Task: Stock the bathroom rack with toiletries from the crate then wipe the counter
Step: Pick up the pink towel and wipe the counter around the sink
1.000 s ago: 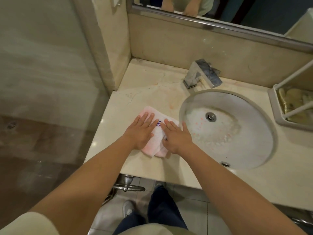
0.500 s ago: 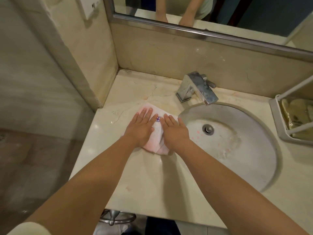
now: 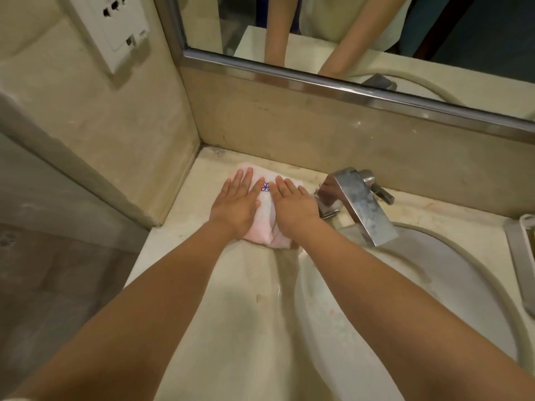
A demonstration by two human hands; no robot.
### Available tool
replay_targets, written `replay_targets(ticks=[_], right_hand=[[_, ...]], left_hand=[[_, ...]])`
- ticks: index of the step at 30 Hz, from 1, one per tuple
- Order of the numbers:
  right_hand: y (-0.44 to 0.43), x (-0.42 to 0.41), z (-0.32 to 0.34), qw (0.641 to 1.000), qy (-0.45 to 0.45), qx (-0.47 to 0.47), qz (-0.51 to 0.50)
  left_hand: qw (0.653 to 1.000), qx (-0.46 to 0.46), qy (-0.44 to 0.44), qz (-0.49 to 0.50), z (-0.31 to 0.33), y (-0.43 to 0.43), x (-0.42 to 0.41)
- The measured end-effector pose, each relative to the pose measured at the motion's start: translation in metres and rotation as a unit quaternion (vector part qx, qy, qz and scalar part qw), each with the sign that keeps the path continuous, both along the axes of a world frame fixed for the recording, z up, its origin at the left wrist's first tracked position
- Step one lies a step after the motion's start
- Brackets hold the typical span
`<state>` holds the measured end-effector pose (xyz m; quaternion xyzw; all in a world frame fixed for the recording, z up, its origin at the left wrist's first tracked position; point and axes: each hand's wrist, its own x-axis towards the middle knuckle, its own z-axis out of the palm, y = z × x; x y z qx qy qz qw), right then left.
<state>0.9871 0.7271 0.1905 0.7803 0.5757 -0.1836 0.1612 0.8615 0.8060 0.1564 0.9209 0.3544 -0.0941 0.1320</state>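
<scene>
Pink cloth (image 3: 262,237) lies pressed under my flat left hand (image 3: 236,205) and right hand (image 3: 292,208), fingers straight, unclenched, beside the faucet (image 3: 359,204). I'm wiping the counter (image 3: 231,285); next, likely, a sweep around the faucet's base.

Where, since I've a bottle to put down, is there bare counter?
Bare counter lies in front of the cloth, between its left edge and the sink, under the forearms; also behind the sink, between faucet and rack. The back left corner is crowded: left hand and right hand press the cloth there.
</scene>
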Motion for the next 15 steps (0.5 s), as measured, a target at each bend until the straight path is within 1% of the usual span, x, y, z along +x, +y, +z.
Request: replay_targets(ticks=[6,9,12,15], right_hand=[[0.043,0.017,-0.003,0.998,0.044,0.015,-0.031],[0.043,0.017,-0.005,0.992,0.107,0.035,-0.064],[0.038,0.012,-0.008,0.978,0.169,0.062,-0.109],[0.032,-0.001,-0.014,0.97,0.188,0.077,-0.136]], left_hand=[[1.0,0.005,-0.021,0.008,-0.009,0.038,0.017],[1.0,0.009,-0.029,0.003,-0.011,0.04,0.016],[1.0,0.007,-0.024,0.001,-0.01,0.039,0.013],[1.0,0.008,-0.018,-0.013,-0.008,0.036,0.005]])
